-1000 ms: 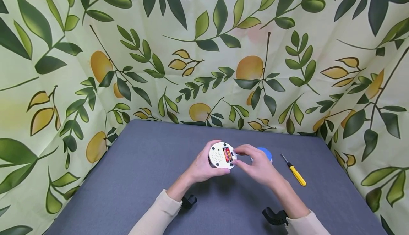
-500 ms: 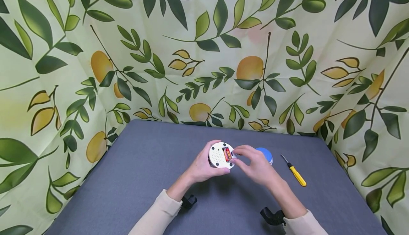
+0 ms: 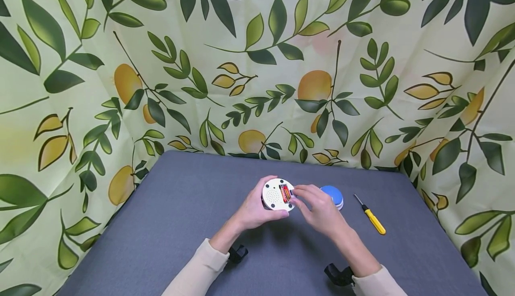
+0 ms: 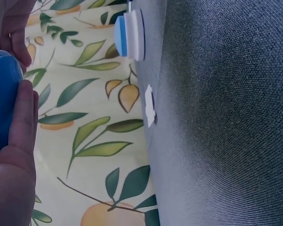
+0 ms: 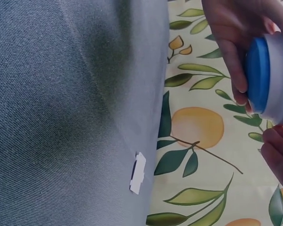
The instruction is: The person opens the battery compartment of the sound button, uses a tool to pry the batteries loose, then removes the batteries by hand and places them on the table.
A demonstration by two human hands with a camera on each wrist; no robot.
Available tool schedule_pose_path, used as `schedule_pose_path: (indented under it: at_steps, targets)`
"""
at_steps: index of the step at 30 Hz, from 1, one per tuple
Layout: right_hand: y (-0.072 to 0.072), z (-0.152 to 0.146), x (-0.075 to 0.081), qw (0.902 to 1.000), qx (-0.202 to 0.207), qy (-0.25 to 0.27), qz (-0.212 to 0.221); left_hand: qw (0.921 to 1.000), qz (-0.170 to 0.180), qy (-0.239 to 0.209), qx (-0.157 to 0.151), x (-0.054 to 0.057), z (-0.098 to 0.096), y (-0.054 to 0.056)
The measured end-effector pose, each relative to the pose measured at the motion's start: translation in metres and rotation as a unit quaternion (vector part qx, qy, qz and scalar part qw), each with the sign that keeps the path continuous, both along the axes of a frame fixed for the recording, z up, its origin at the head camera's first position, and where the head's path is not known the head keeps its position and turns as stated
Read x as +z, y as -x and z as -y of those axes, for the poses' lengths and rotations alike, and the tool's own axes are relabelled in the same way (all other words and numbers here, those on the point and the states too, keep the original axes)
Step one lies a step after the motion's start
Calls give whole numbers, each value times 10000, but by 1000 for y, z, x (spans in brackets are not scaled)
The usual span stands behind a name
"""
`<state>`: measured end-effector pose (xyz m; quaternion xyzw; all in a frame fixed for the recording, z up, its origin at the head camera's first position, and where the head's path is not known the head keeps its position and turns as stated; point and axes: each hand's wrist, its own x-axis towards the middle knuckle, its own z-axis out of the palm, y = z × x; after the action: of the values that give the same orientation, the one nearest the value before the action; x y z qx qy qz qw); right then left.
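My left hand (image 3: 257, 206) grips a round white device (image 3: 274, 196) by its rim, its underside turned toward me. Red batteries (image 3: 284, 193) lie side by side in the open compartment on that underside. Fingers and thumb of my right hand (image 3: 321, 211) are bent at the compartment's right edge. They seem to pinch one more battery there, mostly hidden by the fingertips. The device's other face is a blue dome (image 4: 2, 101), turned away from me, with the left fingers along it. On the table lies a small white cover-like piece (image 5: 138, 173).
A second round unit with a blue top (image 3: 332, 194) and white base stands on the grey table (image 3: 193, 197), just beyond my right hand. Farther right lies a screwdriver (image 3: 374, 221) with a yellow handle. Leaf-patterned cloth (image 3: 257, 72) encloses the back and sides.
My right hand has shifted slightly left, its fingertips closer over the compartment, uncovering more of the blue-topped unit. The left hand and the device have moved a touch left.
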<state>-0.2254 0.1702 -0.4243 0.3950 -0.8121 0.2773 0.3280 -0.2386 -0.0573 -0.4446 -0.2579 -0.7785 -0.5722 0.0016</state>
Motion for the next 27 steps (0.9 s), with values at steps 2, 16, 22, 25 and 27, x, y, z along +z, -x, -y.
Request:
schedule_pose_path:
  at_steps: [2, 16, 22, 25, 27]
  targets:
    - [0, 1, 0, 10000, 19, 17, -69, 10000, 3, 14, 13, 0, 0, 0]
    - [-6, 3, 2, 9991, -161, 43, 383, 9999, 19, 117, 100, -1, 0, 1]
    - [-11, 8, 8, 9913, -514, 173, 1200, 9997, -65, 170, 139, 0, 0, 1]
    - [-12, 10, 10, 9863, -639, 251, 1499, 9995, -113, 224, 195, 0, 0, 1]
    - [-13, 12, 11, 9842, -730, 255, 1595, 9994, -130, 239, 217, 0, -1, 1]
